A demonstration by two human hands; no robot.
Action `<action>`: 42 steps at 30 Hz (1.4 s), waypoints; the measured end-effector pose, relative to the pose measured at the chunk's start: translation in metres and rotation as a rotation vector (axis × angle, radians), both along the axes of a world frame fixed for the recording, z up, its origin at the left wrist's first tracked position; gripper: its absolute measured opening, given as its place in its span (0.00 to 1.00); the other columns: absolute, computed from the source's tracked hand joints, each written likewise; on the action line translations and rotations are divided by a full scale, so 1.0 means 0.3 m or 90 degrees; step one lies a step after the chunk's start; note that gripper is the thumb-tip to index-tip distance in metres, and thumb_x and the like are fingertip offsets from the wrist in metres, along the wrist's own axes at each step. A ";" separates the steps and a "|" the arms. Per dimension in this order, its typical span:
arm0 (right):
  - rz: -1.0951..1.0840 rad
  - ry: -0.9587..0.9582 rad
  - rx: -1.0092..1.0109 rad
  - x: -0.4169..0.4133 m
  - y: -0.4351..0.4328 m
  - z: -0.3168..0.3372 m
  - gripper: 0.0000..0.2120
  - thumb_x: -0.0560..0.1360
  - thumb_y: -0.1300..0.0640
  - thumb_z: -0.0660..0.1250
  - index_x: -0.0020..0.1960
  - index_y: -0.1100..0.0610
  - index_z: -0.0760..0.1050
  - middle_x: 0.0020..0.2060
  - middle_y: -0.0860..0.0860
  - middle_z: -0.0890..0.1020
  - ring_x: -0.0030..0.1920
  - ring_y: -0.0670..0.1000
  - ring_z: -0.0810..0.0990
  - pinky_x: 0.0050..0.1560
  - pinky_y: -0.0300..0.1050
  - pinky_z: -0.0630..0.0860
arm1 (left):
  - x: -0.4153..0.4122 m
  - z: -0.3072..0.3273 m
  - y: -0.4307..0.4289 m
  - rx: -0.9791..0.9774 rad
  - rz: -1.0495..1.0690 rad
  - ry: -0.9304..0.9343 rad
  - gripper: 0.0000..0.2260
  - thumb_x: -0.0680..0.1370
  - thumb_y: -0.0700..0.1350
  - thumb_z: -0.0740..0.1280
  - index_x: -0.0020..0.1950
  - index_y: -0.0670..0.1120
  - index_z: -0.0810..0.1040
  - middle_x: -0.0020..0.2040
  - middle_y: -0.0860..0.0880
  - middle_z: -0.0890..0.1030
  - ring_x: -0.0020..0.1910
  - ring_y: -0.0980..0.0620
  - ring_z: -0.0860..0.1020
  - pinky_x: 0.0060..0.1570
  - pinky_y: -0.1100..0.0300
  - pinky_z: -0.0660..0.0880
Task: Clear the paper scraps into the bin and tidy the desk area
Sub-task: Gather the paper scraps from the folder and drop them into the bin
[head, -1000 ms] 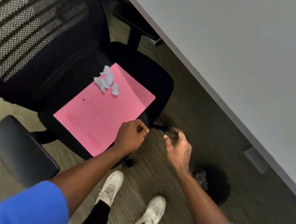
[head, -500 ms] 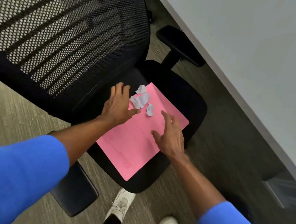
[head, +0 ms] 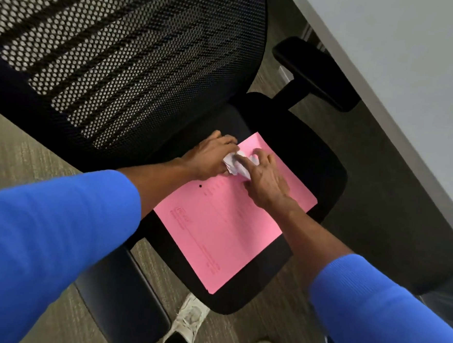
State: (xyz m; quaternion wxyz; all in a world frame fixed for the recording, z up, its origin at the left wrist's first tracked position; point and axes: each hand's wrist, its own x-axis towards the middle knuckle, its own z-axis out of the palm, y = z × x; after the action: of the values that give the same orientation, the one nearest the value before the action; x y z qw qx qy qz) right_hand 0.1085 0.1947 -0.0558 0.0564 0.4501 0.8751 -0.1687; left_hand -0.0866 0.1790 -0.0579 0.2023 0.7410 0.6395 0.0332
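A pink folder (head: 224, 230) lies flat on the black seat of an office chair (head: 325, 165). Crumpled white paper scraps (head: 234, 164) sit on the folder's far corner. My left hand (head: 210, 156) and my right hand (head: 266, 179) meet over the scraps, cupping them from both sides with fingers curled around the paper. Most of the scraps are hidden under my fingers. The bin is out of view.
The chair's mesh backrest (head: 121, 51) fills the upper left, with armrests at the upper right (head: 315, 73) and lower left (head: 122, 306). A grey desk top (head: 414, 77) runs along the right. My white shoes (head: 190, 321) stand on the carpet below the seat.
Both hands moved from the chair's front edge up onto the folder and closed together around the scraps. The view shifted up the chair and the bin dropped out of sight.
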 end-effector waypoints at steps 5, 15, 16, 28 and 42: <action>-0.036 0.010 0.034 0.030 -0.025 -0.011 0.17 0.82 0.56 0.69 0.71 0.55 0.77 0.66 0.57 0.75 0.62 0.58 0.73 0.53 0.55 0.80 | 0.001 -0.040 -0.033 0.049 0.014 0.017 0.17 0.81 0.44 0.72 0.70 0.44 0.80 0.69 0.48 0.78 0.65 0.45 0.74 0.65 0.50 0.76; -0.157 0.086 0.045 0.140 -0.135 -0.034 0.13 0.81 0.58 0.71 0.64 0.57 0.84 0.63 0.57 0.80 0.63 0.59 0.77 0.57 0.51 0.78 | 0.128 -0.040 -0.110 0.033 -0.052 -0.013 0.41 0.75 0.42 0.75 0.85 0.49 0.59 0.83 0.49 0.59 0.80 0.47 0.63 0.69 0.54 0.75; -0.161 0.101 0.040 0.149 -0.142 -0.039 0.13 0.81 0.58 0.71 0.65 0.56 0.84 0.64 0.58 0.81 0.65 0.59 0.77 0.59 0.53 0.78 | 0.135 -0.037 -0.114 0.016 -0.077 -0.017 0.41 0.75 0.44 0.73 0.85 0.50 0.58 0.84 0.49 0.57 0.81 0.47 0.62 0.70 0.54 0.74; -0.268 0.223 0.046 0.312 -0.262 -0.104 0.15 0.78 0.65 0.73 0.62 0.55 0.86 0.54 0.54 0.83 0.57 0.57 0.81 0.51 0.46 0.78 | 0.258 -0.076 -0.204 0.108 -0.096 0.015 0.14 0.79 0.42 0.74 0.65 0.43 0.85 0.63 0.44 0.79 0.58 0.43 0.77 0.44 0.46 0.82; -0.618 0.320 -0.036 0.647 -0.655 -0.142 0.10 0.74 0.62 0.78 0.54 0.55 0.89 0.46 0.51 0.86 0.47 0.54 0.85 0.48 0.44 0.78 | 0.532 -0.039 -0.432 0.118 -0.030 -0.098 0.05 0.78 0.34 0.72 0.53 0.37 0.84 0.48 0.40 0.81 0.47 0.39 0.80 0.44 0.49 0.77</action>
State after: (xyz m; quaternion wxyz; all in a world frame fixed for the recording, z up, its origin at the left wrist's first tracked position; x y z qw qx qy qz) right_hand 0.3027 -0.0018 -0.0986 -0.2263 0.7463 0.5486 -0.3013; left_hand 0.0729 0.0495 -0.0696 0.1822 0.7665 0.5987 0.1446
